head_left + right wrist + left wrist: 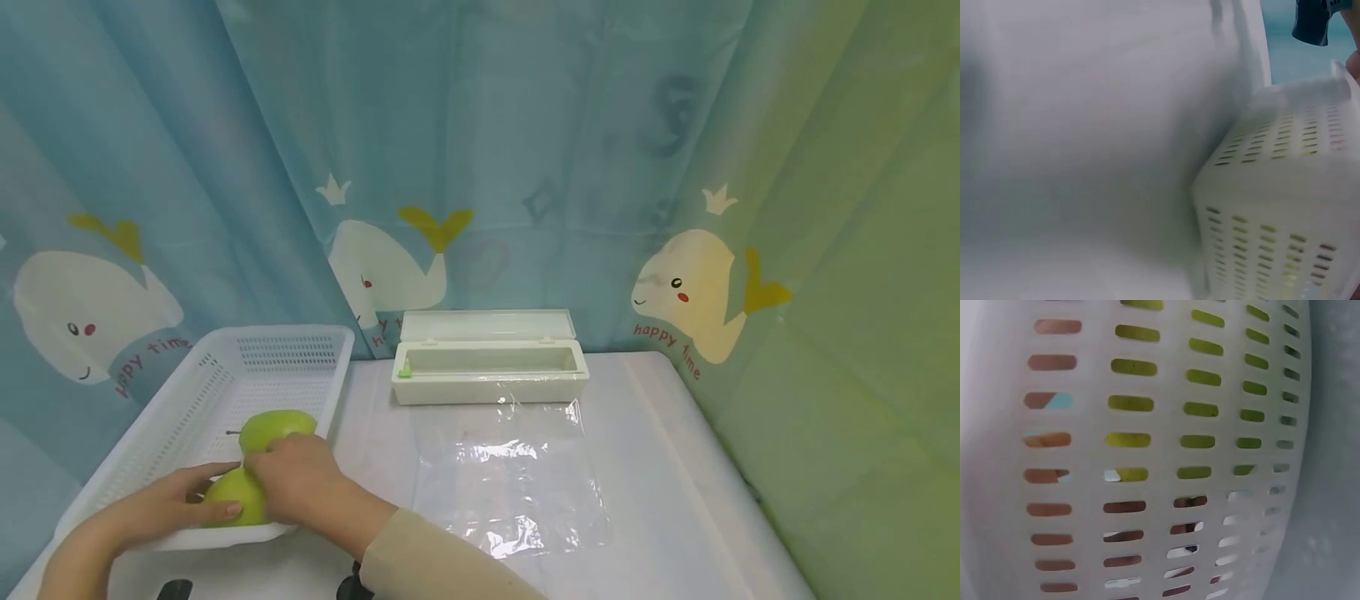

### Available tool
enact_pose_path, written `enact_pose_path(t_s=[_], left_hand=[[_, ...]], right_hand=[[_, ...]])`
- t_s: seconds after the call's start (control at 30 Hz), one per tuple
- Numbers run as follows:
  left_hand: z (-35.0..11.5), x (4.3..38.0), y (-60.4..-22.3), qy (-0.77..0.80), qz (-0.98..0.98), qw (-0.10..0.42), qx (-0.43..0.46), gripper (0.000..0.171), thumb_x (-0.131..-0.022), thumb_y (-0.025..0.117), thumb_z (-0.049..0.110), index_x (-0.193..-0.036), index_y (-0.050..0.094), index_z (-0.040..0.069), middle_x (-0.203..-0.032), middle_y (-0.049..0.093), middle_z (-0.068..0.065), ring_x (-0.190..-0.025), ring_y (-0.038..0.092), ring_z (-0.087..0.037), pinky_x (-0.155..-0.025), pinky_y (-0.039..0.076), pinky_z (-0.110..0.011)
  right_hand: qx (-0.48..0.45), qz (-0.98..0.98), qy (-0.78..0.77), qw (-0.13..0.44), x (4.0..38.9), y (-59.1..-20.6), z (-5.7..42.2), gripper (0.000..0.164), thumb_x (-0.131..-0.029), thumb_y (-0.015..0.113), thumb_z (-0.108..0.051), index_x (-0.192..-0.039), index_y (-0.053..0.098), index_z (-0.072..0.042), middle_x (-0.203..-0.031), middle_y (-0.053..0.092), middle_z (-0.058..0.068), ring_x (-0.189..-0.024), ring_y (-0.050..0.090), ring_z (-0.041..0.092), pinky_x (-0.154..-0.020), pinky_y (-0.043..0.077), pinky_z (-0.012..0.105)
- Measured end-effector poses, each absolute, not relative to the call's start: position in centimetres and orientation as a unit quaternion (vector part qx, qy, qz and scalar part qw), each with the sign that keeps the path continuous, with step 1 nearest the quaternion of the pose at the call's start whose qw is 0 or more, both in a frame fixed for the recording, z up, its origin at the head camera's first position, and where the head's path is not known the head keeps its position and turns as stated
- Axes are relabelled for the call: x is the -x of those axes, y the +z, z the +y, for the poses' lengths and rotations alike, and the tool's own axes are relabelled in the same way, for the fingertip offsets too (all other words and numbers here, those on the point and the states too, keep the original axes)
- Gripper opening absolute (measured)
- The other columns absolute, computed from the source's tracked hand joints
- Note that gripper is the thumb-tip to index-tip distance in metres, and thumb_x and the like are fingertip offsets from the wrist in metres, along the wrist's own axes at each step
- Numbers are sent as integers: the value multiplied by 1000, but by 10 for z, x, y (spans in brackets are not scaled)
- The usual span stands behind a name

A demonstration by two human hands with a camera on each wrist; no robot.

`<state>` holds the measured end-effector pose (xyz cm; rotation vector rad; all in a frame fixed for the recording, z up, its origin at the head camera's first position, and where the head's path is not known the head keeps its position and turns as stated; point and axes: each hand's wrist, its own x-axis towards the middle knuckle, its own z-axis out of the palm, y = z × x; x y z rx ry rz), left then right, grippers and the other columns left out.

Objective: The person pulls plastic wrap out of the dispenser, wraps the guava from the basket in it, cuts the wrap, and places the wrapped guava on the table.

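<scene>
We noted a rounded yellow-green pear (251, 493) in the white slotted plastic basket (288, 354), grasped by the left hand (161, 504); the right hand (303, 483) touched it, its grip we could not tell. Second yellow-green pear (276, 427) lay just beyond. Transparent film (510, 487) lay on the white desk (660, 500) before a long white box (491, 390).

- Basket (345, 346): raised side walls obstruct low sideways entry; its far end admits a hand from above.
- Near end: left hand (161, 502), right hand (300, 482), near fruit (236, 490) and rear fruit (279, 425) crowd the access.
- White box (491, 390): upright lid (487, 325) obstructs passage toward the curtain (525, 125).
- Table (652, 475): right side permits passage.
</scene>
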<state>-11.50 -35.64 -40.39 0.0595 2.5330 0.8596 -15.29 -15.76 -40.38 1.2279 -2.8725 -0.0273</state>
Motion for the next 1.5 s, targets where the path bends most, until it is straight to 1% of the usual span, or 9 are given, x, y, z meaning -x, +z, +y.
enact_pose_path(t_s=[0.07,0.23,0.37,0.5,0.7,0.93,1.17,1.4,1.5], left_hand=[[-357,115,-404,309,924,226,-19,66,-95,65,37,-140,47,-7,-123,63,-18,-106,59,-33,-82,51,-56],[-359,112,-403,304,928,214,-9,59,-94,67,38,-135,52,-2,-120,63,-16,-104,59,-31,-80,52,-49],[-358,110,-402,292,938,184,-10,58,-93,69,38,-131,54,-2,-120,63,-15,-102,60,-27,-77,52,-44],[-360,105,-400,268,953,135,-42,53,-92,71,34,-130,57,-1,-120,63,-12,-97,56,-13,-73,50,-35],[-363,99,-397,258,960,76,-72,49,-94,69,30,-131,56,-1,-127,61,-18,-95,48,10,-71,49,-29],[-357,93,-390,290,954,39,-58,46,-99,62,25,-133,52,-4,-124,59,-17,-89,51,9,-67,49,-24],[-348,91,-381,304,950,-10,-66,42,-97,64,19,-131,54,-4,-116,59,-11,-87,51,7,-66,51,-23],[-329,90,-372,318,942,-63,-88,39,-95,68,15,-131,57,4,-114,57,-5,-88,53,5,-65,51,-22],[-319,90,-368,324,937,-80,-107,47,-92,71,13,-136,54,8,-122,58,-6,-90,56,5,-65,53,-23]], right_hand=[[-394,-919,2,8,153,-405,-157,45,-81,79,-46,-122,61,-45,-100,61,-24,-83,51,-2,-73,44,19],[-402,-916,10,21,151,-410,-157,43,-82,77,-47,-122,61,-46,-100,59,-23,-85,49,-3,-74,42,18],[-400,-916,32,19,151,-415,-155,47,-80,78,-49,-124,60,-45,-105,58,-24,-90,49,-4,-81,42,16],[-403,-913,60,17,152,-417,-151,48,-82,75,-51,-127,59,-44,-114,59,-25,-99,51,-5,-89,42,14],[-442,-890,107,43,157,-416,-136,48,-87,70,-52,-131,58,-39,-119,60,-24,-102,53,-7,-90,42,10],[-485,-847,203,78,162,-412,-121,58,-89,70,-51,-139,54,-27,-138,53,-14,-126,48,-4,-102,33,7],[-496,-814,289,87,158,-406,-111,61,-89,72,-45,-141,50,-24,-140,53,-10,-128,45,-4,-102,31,5],[-492,-782,364,116,158,-397,-96,58,-86,76,-37,-138,56,-21,-138,56,-7,-126,47,-3,-101,33,6],[-487,-780,374,122,160,-397,-89,58,-85,77,-35,-137,57,-21,-137,56,-6,-127,48,-2,-102,35,8]])
